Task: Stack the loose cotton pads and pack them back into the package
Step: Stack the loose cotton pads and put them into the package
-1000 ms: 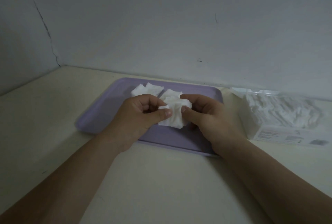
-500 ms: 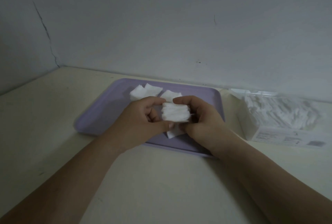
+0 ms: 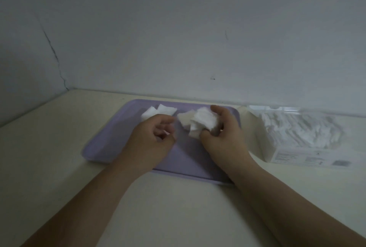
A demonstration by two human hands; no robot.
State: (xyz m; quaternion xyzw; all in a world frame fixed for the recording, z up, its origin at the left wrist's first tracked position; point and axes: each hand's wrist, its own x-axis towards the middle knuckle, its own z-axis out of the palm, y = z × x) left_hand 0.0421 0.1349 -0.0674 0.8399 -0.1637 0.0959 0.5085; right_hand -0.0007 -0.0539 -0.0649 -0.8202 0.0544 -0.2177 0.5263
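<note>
Pale counter (image 3: 59,147), bare grey wall, dim light, and the lilac tray (image 3: 111,147) right in front of me. Over the tray's far right part, my right hand (image 3: 223,137) has fingers and thumb curled round a bunch of cotton pads (image 3: 204,122). It's a ragged bunch, with edges splayed and corners poking out toward the tray's middle. My left hand (image 3: 152,139) hangs over the tray's centre, apart from the bunch, fingers loosely curled with nothing in them that I can see. A few loose pads (image 3: 158,111) lie at the tray's far left. The package (image 3: 307,139) sits off the tray's right edge, well packed already.

Here's the worry: one hand on an uneven bunch. If I carry it off the tray like this, I reckon the outer pads could slide free and drop. Splayed corners could also catch on the package mouth and fold over. The wrapper looks soft, so an unsteadied push might just shove it away from the tray.

Now the murky bits. My left hand is blurred, so its fingertips are guesswork. I can't tell whether that pale piece on the bunch's left is in my grip or lying flat on the tray. I can't count the pads either. The package opening is hard to find, the label print is unreadable, and my right forearm (image 3: 277,197) covers the tray's near right corner.
</note>
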